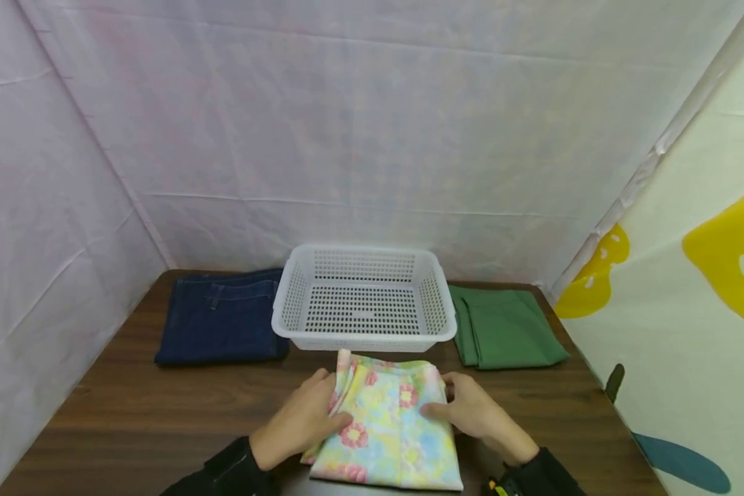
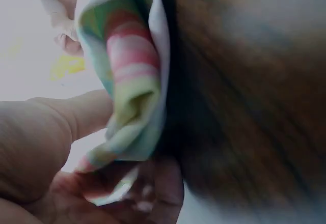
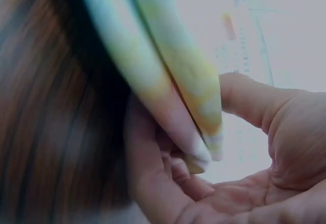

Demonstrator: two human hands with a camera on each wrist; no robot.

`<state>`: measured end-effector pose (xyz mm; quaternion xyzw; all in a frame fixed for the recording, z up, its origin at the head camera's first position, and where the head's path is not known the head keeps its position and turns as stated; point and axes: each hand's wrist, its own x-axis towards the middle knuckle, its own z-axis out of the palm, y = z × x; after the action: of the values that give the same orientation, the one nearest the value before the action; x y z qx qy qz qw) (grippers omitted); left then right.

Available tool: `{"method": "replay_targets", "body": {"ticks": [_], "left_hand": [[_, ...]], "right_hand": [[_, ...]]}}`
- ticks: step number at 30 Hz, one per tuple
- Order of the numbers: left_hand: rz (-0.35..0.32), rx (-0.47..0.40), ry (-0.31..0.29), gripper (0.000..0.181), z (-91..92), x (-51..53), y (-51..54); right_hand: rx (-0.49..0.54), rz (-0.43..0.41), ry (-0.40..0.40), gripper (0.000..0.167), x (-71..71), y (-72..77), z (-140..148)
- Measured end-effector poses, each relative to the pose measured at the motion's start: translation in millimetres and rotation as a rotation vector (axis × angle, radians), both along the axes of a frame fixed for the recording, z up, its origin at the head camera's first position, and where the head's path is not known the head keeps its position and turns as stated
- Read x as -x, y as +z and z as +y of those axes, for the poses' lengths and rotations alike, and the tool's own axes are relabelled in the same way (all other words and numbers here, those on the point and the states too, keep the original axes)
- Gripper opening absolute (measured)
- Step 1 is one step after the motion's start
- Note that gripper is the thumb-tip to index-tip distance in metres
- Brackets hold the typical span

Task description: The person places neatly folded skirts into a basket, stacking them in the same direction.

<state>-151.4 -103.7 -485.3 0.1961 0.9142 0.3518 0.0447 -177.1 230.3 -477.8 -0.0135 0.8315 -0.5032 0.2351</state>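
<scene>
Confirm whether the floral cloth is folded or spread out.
Folded. The floral cloth shows stacked layers at its edge in the right wrist view; the left hand and right hand grip its sides.

Cloth (image 1: 392,426): pastel yellow-blue, pink flowers. Basket (image 1: 362,342): white. Denim (image 1: 223,324): navy. Fabric (image 1: 513,332): plain green. Tabletop (image 1: 130,413): brown wood-grain.

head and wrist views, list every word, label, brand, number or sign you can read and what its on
No readable text in any view.
White basket: small pale patch on its floor, too small to tell whether it is lettered.
Floral cloth: flower pattern, no letters visible.
</scene>
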Motion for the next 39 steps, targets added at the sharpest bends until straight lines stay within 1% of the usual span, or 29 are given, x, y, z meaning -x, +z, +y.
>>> {"method": "replay_targets", "body": {"ticks": [2, 4, 5, 9, 11, 13, 16, 20, 26, 30, 34, 39], "left_hand": [[-0.001, -0.035, -0.048, 0.054, 1.4, 3.3, -0.1], [0.007, -0.064, -0.085, 0.056, 3.0, 6.5, 0.0], [-0.002, -0.079, -0.092, 0.056, 3.7, 7.7, 0.0], [-0.068, -0.121, -0.069, 0.042, 4.7, 10.4, -0.8], [-0.117, -0.147, -0.046, 0.035, 4.0, 10.4, -0.6], [-0.148, -0.173, -0.031, 0.031, 3.0, 10.0, 0.7], [-0.183, -0.216, -0.026, 0.031, 0.7, 7.7, 5.0], [-0.203, -0.253, -0.037, 0.034, -1.1, 4.5, 12.5], [-0.226, -0.274, -0.055, 0.03, -2.7, 3.7, 22.1], [-0.229, -0.283, -0.064, 0.027, -4.2, 3.4, 27.6], [-0.224, -0.301, -0.067, 0.028, -6.0, 2.3, 34.1], [-0.214, -0.32, -0.073, 0.028, -8.0, 1.1, 41.3]], "right_hand": [[0.044, -0.021, 0.026, 0.07, 2.0, -1.1, -1.0], [0.092, -0.035, 0.046, 0.071, 4.0, -2.2, -1.6], [0.119, -0.044, 0.055, 0.072, 4.6, -2.6, -1.7], [0.228, -0.069, 0.081, 0.087, 5.4, -3.0, -0.3], [0.277, -0.083, 0.1, 0.09, 5.2, -2.7, 1.8], [0.314, -0.093, 0.125, 0.087, 4.9, -2.5, 4.1], [0.352, -0.08, 0.169, 0.079, 4.2, -1.4, 6.8], [0.368, -0.047, 0.207, 0.071, 2.2, 2.4, 8.9], [0.366, -0.002, 0.233, 0.07, -0.3, 13.7, 11.9], [0.397, -0.019, 0.265, 0.072, -2.1, 21.1, 15.3], [0.405, -0.042, 0.274, 0.071, -3.2, 28.1, 18.4], [0.388, -0.023, 0.278, 0.07, -3.2, 36.8, 20.0]]}}
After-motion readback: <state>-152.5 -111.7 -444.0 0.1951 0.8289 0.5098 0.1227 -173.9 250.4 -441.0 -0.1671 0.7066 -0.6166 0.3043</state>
